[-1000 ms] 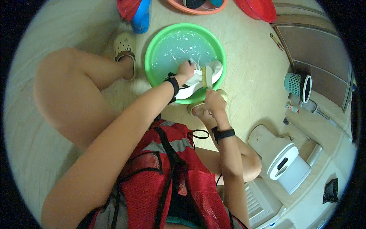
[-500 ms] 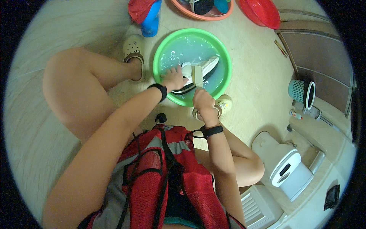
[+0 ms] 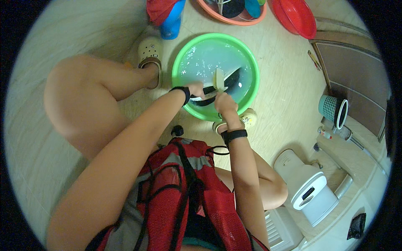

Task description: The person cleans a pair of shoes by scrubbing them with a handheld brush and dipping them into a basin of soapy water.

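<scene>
- L hand (image 3: 196, 90) at the shoe's left end, over the basin's near side; blurred, so can't tell if it's pinching or just pressing.
- R hand (image 3: 226, 103) closed in a fist round the handle of a pale brush (image 3: 219, 78), nr the basin's near rim.
- Shoe (image 3: 233, 80), blk & wht, is in the green basin (image 3: 215, 36), tilted, partly in cloudy water; dark sole shows on the R.
- Brush head is over the shoe's mid part; can't tell if bristles touch.
- Basin's on the floor (image 3: 284, 75), btwn the person's feet, w/ a pale clog (image 3: 150, 49) on the L foot.
- Beyond: orange basin (image 3: 251, 21) w/ stuff in it, red tub (image 3: 295, 16) just beside.
</scene>
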Motion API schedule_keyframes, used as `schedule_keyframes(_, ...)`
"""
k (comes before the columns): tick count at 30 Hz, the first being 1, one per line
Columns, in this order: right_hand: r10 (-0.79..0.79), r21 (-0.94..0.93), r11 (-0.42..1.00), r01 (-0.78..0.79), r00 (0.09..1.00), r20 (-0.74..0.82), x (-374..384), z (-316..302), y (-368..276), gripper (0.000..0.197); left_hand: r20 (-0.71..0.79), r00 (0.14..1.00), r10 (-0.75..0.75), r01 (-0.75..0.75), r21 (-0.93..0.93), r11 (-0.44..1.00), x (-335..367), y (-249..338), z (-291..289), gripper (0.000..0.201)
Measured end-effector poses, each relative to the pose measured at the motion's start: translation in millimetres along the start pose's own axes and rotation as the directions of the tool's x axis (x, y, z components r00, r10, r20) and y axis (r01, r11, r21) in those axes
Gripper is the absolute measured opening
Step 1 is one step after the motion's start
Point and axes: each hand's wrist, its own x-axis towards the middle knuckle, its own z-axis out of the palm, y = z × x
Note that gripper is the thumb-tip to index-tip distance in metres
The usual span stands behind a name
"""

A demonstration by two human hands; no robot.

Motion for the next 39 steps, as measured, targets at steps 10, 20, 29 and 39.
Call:
schedule_keyframes(10,-0.022,0.542,0.832,0.121,0.982,-0.186,-65.2,-35.7,69.3,0.050,-0.548,0.837,0.008,-0.008,0.004,1.000,-53.4,42.3,20.5,0.108)
schedule_keyframes(20,-0.020,0.599,0.782,0.174,0.967,-0.254,-84.7,-8.0,99.9,0.050,-0.442,0.760,0.477,-0.116,0.629,0.769,-83.0,33.5,10.5,0.092)
schedule_keyframes(29,-0.034,0.449,0.885,0.124,0.979,-0.203,-70.5,8.2,90.1,0.050,-0.478,0.715,0.510,0.135,0.810,0.571,-60.6,20.8,41.1,0.092)
schedule_keyframes(39,-0.009,0.135,0.991,0.020,0.996,-0.083,-29.7,35.1,54.5,0.036,-0.547,0.785,0.290,0.116,0.590,0.799,-23.5,4.4,41.6,0.075)
